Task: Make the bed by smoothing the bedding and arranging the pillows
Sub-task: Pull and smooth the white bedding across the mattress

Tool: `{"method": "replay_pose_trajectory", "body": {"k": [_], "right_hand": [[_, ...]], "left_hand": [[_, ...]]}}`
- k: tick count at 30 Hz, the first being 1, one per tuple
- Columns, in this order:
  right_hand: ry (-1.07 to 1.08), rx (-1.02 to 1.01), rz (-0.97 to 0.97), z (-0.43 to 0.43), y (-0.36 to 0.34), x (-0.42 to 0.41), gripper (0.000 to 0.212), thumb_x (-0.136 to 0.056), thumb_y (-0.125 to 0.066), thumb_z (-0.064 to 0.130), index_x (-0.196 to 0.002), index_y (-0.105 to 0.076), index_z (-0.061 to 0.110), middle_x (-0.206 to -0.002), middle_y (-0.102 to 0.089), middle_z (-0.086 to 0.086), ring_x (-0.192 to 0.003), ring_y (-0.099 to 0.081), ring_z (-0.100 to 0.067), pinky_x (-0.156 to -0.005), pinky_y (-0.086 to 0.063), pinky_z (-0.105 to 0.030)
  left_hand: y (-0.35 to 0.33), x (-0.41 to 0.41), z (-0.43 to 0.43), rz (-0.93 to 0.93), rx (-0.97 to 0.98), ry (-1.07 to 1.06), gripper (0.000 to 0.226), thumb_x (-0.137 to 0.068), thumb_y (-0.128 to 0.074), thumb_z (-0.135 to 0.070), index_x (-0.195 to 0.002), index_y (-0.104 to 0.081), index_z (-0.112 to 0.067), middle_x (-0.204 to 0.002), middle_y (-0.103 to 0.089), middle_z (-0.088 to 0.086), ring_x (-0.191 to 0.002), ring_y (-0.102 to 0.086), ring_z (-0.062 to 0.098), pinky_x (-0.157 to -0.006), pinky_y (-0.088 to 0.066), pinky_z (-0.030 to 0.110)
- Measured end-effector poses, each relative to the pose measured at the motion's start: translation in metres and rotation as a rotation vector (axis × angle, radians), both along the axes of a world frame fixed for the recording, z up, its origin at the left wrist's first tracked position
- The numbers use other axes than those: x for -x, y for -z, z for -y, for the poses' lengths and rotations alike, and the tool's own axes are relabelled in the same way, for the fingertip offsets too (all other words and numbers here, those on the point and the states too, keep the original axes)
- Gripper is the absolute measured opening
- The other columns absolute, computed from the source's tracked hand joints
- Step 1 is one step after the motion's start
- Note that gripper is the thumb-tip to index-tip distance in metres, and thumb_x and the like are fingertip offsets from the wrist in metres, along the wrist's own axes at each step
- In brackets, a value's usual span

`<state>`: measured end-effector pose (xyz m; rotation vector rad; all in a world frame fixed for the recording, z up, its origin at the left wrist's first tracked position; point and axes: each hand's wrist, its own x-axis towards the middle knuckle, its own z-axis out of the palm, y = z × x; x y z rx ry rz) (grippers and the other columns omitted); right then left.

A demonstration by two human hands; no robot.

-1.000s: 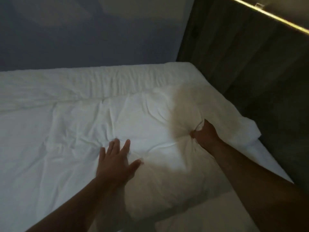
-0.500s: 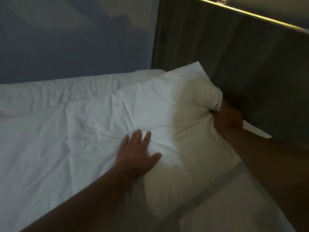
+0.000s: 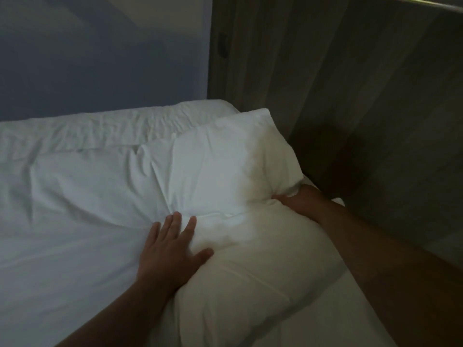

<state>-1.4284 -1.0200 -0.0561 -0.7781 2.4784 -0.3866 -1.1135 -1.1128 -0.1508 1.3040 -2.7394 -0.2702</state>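
The pillow (image 3: pixel 225 176), propped at the head corner of the bed (image 3: pixel 75 209) beside the headboard (image 3: pixel 350 121), is judged soft and light (its cover bunches readily) and best taken by its edges. Its bunched edge is held by the right grip (image 3: pixel 298 201); the left grip (image 3: pixel 170 249) is pressed flat against it, fingers spread.

It was a dimly lit bedroom, shown by a bed (image 3: pixel 335 324) spread with creased white bedding (image 3: pixel 75 196) and a plump white pillow (image 3: pixel 220 171), set in the corner between a blue-grey wall (image 3: pixel 100 71) and a tall wood-grain panel (image 3: pixel 350 96).
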Motion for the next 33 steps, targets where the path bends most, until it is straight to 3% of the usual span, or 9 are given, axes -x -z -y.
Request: {"method": "replay_pose_trajectory", "body": {"k": [3,8,13,15,19,23,24,27,33], "right_hand": [[-0.050,-0.057,-0.073,0.007,0.002,-0.003,0.087,-0.078,-0.061,0.068,-0.139,-0.044,0.010,-0.142,-0.048,-0.015,-0.128,-0.048,-0.031,-0.102,-0.040,-0.034],[0.110,0.201,-0.347,-0.002,-0.021,0.019,0.056,-0.086,-0.062,0.052,-0.122,-0.061,0.010,-0.127,-0.059,-0.019,-0.115,-0.058,-0.035,-0.084,-0.044,-0.033],[0.265,0.165,-0.543,-0.014,-0.047,0.071,0.064,-0.085,-0.054,0.063,-0.117,-0.059,0.008,-0.099,-0.059,-0.019,-0.107,-0.058,-0.038,-0.076,-0.037,-0.037],[0.269,0.141,-0.583,-0.025,-0.031,0.078,0.066,-0.086,-0.049,0.065,-0.123,-0.055,0.010,-0.115,-0.059,-0.021,-0.112,-0.056,-0.039,-0.083,-0.042,-0.042],[0.271,0.003,-0.314,-0.027,-0.010,0.067,0.089,-0.084,-0.059,0.060,-0.149,-0.022,0.011,-0.148,-0.029,-0.023,-0.131,-0.037,-0.043,-0.105,-0.036,-0.049],[-0.233,0.073,-1.004,-0.014,-0.015,0.015,0.074,-0.089,-0.043,0.055,-0.148,-0.027,0.013,-0.153,-0.025,-0.022,-0.138,-0.029,-0.042,-0.113,-0.019,-0.055],[-0.365,0.147,-1.045,-0.012,-0.010,-0.002,0.070,-0.090,-0.034,0.058,-0.147,-0.031,0.017,-0.154,-0.027,-0.021,-0.139,-0.029,-0.041,-0.113,-0.015,-0.054],[-0.521,0.070,-0.796,-0.017,0.022,-0.022,0.074,-0.088,-0.013,0.069,-0.152,-0.013,0.032,-0.162,-0.005,-0.010,-0.148,-0.010,-0.032,-0.120,-0.006,-0.048],[-0.364,0.135,-0.674,-0.028,0.086,0.004,0.076,-0.092,-0.028,0.064,-0.154,-0.001,0.030,-0.162,0.001,-0.010,-0.149,-0.005,-0.029,-0.121,-0.008,-0.043]], "left_hand": [[0.001,-0.001,0.001,0.000,0.000,-0.009,0.100,-0.067,-0.007,-0.090,-0.152,-0.009,-0.039,-0.163,-0.005,0.002,-0.150,0.001,0.014,-0.119,0.005,0.037],[-0.021,0.011,-0.004,-0.028,0.034,0.003,0.101,-0.066,-0.005,-0.091,-0.152,-0.004,-0.039,-0.163,-0.003,0.004,-0.150,0.003,0.015,-0.119,0.005,0.037],[-0.050,0.076,0.002,-0.147,0.013,0.074,0.103,-0.066,-0.014,-0.091,-0.152,-0.010,-0.035,-0.163,-0.004,0.006,-0.150,0.001,0.017,-0.119,0.003,0.038],[-0.049,0.102,0.010,-0.102,-0.006,0.126,0.103,-0.066,-0.013,-0.091,-0.152,-0.008,-0.034,-0.163,-0.001,0.006,-0.150,0.002,0.018,-0.119,0.005,0.040],[-0.011,0.112,0.020,-0.010,0.005,0.152,0.103,-0.066,-0.011,-0.091,-0.152,-0.003,-0.035,-0.163,0.002,0.005,-0.149,0.006,0.017,-0.119,0.009,0.038],[0.015,0.108,0.027,-0.007,0.004,0.144,0.102,-0.066,-0.011,-0.091,-0.152,-0.003,-0.036,-0.163,0.000,0.006,-0.149,0.006,0.017,-0.118,0.009,0.038],[0.018,0.108,0.029,-0.017,0.005,0.148,0.102,-0.066,-0.011,-0.091,-0.152,-0.004,-0.036,-0.163,-0.001,0.007,-0.149,0.005,0.017,-0.118,0.008,0.038],[0.021,0.105,0.033,-0.053,0.037,0.163,0.101,-0.068,-0.014,-0.091,-0.152,-0.008,-0.035,-0.162,-0.005,0.007,-0.150,0.000,0.017,-0.118,0.006,0.037],[0.017,0.105,0.028,-0.155,0.120,0.161,0.107,-0.065,-0.018,-0.095,-0.151,-0.018,-0.031,-0.161,-0.015,0.009,-0.149,-0.010,0.021,-0.119,-0.001,0.037]]}}
